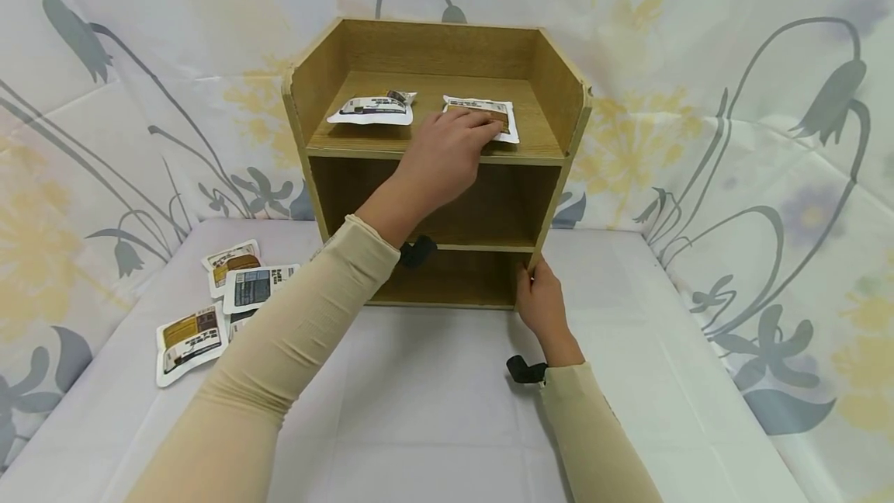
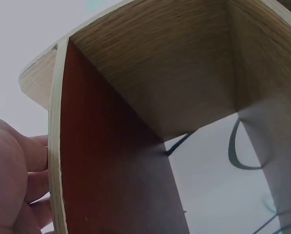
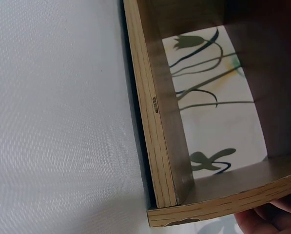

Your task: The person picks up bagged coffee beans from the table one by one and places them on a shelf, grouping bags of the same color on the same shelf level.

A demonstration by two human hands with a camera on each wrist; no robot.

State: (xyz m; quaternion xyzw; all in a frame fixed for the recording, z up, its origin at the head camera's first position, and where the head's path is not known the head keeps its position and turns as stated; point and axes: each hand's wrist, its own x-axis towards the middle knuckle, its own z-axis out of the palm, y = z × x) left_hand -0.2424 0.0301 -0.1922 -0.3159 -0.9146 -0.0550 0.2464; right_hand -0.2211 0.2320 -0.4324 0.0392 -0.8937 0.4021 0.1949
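A wooden shelf unit [image 1: 426,164] stands against the patterned cloth backdrop. My left hand [image 1: 447,150] reaches up to its top shelf, with fingers resting over a white food pouch [image 1: 508,124] that lies at the right there. To its left on the same shelf sits another pouch [image 1: 373,109]. In the left wrist view, the fingers of that hand [image 2: 11,175] pass behind the shelf board's front edge, which hides the pouch. My right hand [image 1: 543,301] grips the unit's right side panel low down; in the right wrist view its fingers [image 3: 264,219] are at the panel's outer face.
Several more pouches lie on the white-covered table at the left, some overlapping, among them a brown one [image 1: 190,341] and a dark blue one [image 1: 254,288]. Below the top, the unit has a middle compartment [image 1: 503,204] and a bottom compartment [image 1: 447,278].
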